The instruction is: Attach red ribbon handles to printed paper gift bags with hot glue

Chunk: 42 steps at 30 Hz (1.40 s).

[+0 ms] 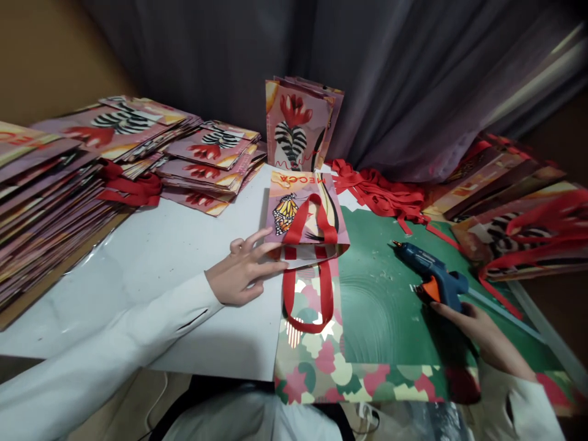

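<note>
A small paper bag [294, 184] lies with its mouth towards me, printed with a butterfly and upside-down MECCA lettering. One red ribbon handle [325, 294] loops towards me from the mouth. The other red loop lies back over the printed side. My left hand [241, 272] is at the left end of the bag's mouth, its fingers stretched out and spread, the tips touching the edge. On the right, my right hand [482, 337] is closed at the grip of a blue hot glue gun [425, 263] with an orange trigger; some fingers are hidden in shadow. The nozzle points away to the left.
Stacked flat bags [41, 214] fill the left side. More printed bags [298, 128] stand upright at the back. Behind the green mat [376, 306] lies a heap of red ribbons [381, 190]. Bags with red handles [519, 239] sit at the right.
</note>
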Tool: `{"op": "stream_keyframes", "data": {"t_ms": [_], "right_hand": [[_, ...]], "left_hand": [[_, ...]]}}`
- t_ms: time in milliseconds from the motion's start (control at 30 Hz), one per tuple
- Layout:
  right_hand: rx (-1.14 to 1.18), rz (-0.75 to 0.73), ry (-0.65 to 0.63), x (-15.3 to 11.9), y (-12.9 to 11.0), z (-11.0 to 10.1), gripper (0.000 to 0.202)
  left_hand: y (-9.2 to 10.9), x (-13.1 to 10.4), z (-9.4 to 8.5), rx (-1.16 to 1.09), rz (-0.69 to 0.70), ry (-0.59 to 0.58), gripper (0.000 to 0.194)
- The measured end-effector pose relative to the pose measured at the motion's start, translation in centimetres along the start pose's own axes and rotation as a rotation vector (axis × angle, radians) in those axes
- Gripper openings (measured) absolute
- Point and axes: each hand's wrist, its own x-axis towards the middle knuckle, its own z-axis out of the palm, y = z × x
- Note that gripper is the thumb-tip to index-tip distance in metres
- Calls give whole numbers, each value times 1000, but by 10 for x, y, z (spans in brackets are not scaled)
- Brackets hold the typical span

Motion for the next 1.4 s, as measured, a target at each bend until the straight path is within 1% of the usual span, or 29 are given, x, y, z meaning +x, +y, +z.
{"op": "stream_keyframes", "data": {"t_ms": [67,100,133,200,233,300,333,400,467,500,600,667,700,800,833,900,1033,1167,1267,1400], "right_hand": [[158,138,-78,-10,-6,-3,48],[244,165,-110,-17,-9,-3,51],[329,154,-122,-25,-12,-1,54],[491,96,-129,-43,-16,4,54],[571,59,-149,-52,-17,8,50],[705,-36,-214,-70,-19,15,40],[749,-91,-261,-77,-20,19,38],[778,-182,-363,-89,-21,26,42],[713,-195,-405,-94,-21,32,46],[648,-186,-398,-95,-22,34,46],[335,-187,-350,-93,-30,39,37],[171,-275,-369,-89,-41,42,31],[136,-347,-388,-87,-47,45,30],[133,-614,-434,-81,-67,57,40],[119,-684,-443,-80,-74,61,43],[64,-769,-468,-77,-87,69,46],[-35,-878,-511,-75,-117,78,41],[-102,-974,-539,-73,-141,86,37],[-151,-988,-560,-69,-149,97,29],[-163,-972,-573,-63,-153,112,22]], "left_hand": [[-1,0,2,-6,8,17,61],[-1,0,2,-10,10,24,61],[-1,0,3,-12,9,29,62],[-1,-1,4,-15,-2,27,64],[0,-1,4,-16,-14,22,64],[1,0,3,-17,-35,11,65],[1,0,3,-17,-38,11,65],[0,0,2,-18,-32,12,65],[0,0,1,-19,-21,8,65],[-1,1,1,-19,-18,3,65],[-2,1,1,-16,-14,-8,66],[-2,1,0,-11,-11,-7,66],[-2,1,0,-7,-8,-5,66],[-2,0,0,-2,4,1,67],[-3,0,0,-5,3,-2,67],[-3,-1,0,-14,-5,-18,68],[-4,-2,1,-8,-12,-38,69],[-3,-2,0,17,34,1,67],[-2,-2,-1,39,60,19,64],[-1,-2,-3,57,71,39,65]]}}
